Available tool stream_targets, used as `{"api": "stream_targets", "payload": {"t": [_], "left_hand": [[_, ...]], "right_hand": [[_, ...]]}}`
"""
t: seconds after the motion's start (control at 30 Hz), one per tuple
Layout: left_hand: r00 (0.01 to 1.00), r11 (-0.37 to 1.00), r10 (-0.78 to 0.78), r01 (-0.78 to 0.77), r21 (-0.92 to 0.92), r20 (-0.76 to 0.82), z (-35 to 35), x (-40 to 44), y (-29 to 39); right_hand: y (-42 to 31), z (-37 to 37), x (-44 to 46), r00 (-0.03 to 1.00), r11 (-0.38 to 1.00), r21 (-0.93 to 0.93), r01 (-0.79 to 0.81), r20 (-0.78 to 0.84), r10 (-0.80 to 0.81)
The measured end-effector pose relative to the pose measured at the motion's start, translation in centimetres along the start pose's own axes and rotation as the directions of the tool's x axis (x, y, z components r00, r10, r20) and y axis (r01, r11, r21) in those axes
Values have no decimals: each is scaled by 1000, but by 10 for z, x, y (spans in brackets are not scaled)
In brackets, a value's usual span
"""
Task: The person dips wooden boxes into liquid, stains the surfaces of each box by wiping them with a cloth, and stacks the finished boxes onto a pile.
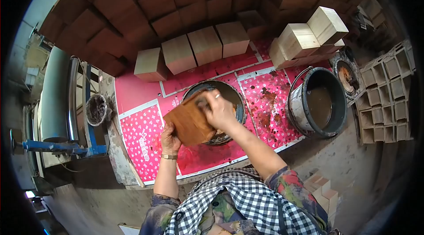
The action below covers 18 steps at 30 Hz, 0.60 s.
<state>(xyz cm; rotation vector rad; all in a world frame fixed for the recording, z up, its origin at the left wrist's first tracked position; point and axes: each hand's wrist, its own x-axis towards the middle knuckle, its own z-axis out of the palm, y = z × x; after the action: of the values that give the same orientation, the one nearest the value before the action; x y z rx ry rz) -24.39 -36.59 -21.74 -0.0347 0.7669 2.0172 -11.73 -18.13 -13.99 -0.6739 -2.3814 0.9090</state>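
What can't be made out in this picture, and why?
All in the head view:
- Whether the right hand grips a cloth or pad: motion blur.
- Underside of the brown-stained wooden box in the left hand: turned away.
- Part of the round dark basin's inside: behind box and right hand.
- Bottom of the large dark-rimmed bucket: under murky brown liquid.
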Motion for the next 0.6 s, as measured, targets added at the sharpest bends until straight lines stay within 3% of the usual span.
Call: {"api": "stream_targets", "payload": {"t": [0.07, 0.27, 0.33, 0.4, 0.5, 0.6], "left_hand": [[997, 995, 52, -57, 86, 65, 7, 0, 5], [988, 981, 131, -142, 136, 83, 7, -12, -1], [984, 974, 143, -159, 160, 106, 10, -13, 2], [987, 982, 127, -140, 130, 101, 6, -17, -2], [987, 988, 132, -139, 66, 91, 14, -11, -11], [984, 985, 169, -172, 34, 59, 30, -19, -13]], "right_hand": [[28, 5, 12, 984, 996, 14, -92, -151, 94], [20, -10, -52, 984, 969, -176, -176, 1, 178], [1, -22, -64, 979, 978, -84, -191, 57, 196], [-25, -31, -60, 990, 993, 67, -100, 104, 93], [-41, -20, -32, 997, 987, 150, 49, -71, -39], [-22, -8, 12, 964, 999, 47, -18, -265, 30]]}}
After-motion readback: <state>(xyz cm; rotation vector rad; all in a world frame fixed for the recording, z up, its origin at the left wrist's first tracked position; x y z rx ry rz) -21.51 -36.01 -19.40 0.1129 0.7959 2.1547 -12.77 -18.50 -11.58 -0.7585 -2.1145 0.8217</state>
